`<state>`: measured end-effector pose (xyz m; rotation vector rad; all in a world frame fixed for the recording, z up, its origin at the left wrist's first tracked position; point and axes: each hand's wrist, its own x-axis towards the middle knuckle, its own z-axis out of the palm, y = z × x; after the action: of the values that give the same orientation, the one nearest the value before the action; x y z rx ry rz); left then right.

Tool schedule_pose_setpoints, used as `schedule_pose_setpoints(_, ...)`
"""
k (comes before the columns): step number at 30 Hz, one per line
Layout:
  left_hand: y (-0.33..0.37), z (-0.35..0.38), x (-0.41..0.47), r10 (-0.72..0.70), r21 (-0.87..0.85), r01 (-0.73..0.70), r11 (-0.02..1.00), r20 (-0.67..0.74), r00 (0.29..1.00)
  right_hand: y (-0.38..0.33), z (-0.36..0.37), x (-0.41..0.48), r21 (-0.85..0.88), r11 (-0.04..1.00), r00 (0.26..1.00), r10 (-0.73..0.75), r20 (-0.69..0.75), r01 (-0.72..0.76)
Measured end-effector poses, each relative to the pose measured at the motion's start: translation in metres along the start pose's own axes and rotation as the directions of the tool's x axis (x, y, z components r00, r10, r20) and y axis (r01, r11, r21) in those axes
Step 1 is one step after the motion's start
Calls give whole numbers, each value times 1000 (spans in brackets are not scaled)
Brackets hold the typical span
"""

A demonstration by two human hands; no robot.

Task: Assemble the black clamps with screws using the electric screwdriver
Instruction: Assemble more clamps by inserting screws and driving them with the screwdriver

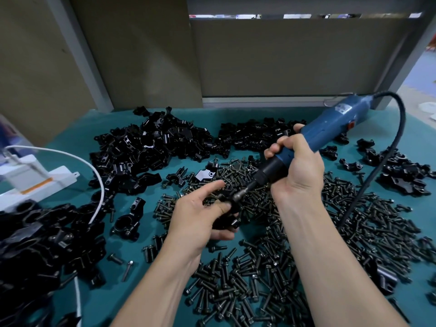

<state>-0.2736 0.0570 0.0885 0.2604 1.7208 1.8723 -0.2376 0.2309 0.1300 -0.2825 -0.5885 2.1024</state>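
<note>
1. Step in hand: by my judgement, a screw is being driven into one black clamp. The screw under the bit is too dark to make out, so I cannot tell how far it is seated.
2. The right grip is clenched round the blue body of the electric screwdriver. The tool slants down and to the left, with its bit tip touching the clamp.
3. The left grip grasps that clamp, with fingers curled beneath it, the thumb on its upper side and the forefinger stretched out above.
4. The clamp is held off the desk above the loose screws. It sits between the two grips, just below and left of the right one.
5. Unassembled clamps lie in heaps at the far side and to the left.
6. The next move likely calls for the tool to be held in line with the screw hole. The left grip must brace the clamp against the twist.
7. The cable trails across the screws to the right, well apart from the work.
</note>
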Motion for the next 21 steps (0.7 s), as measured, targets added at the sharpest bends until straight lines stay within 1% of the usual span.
schedule_pose_setpoints(2,3,-4,3,-59,-59,57,997,-43,997,1,2,-1,-10,1000,1000,13,11,-13)
schedule_pose_setpoints(5,9,-9,6,-186,-239,162,957,-81,979,6,3,-2,74,995,997,69,-27,-66)
schedule_pose_setpoints(6,8,-8,4,-193,-225,172,959,-77,978,7,3,-2,110,991,995,83,-47,-78)
schedule_pose_setpoints(9,1,0,-2,-142,-4,142,990,-105,984,3,-1,-1,121,990,992,79,-96,-67)
schedule_pose_setpoints(13,-4,7,-4,-76,142,95,985,-133,988,2,-5,1,105,994,991,48,-127,-34)
schedule_pose_setpoints(15,-4,10,-5,20,288,30,957,-170,985,3,-5,1,110,993,991,44,-123,-30)
schedule_pose_setpoints(17,-7,15,-7,131,443,-8,897,-248,960,3,-3,1,117,993,994,48,-102,-36)
schedule_pose_setpoints(18,-6,18,-7,152,461,5,887,-302,941,3,-2,1,121,992,995,50,-83,-40)
schedule_pose_setpoints(19,-6,21,-6,146,436,22,899,-347,926,2,-1,1,124,991,997,51,-58,-43)
schedule_pose_setpoints(21,-7,23,-2,93,338,42,940,-373,923,0,3,1,109,993,999,35,12,-37)
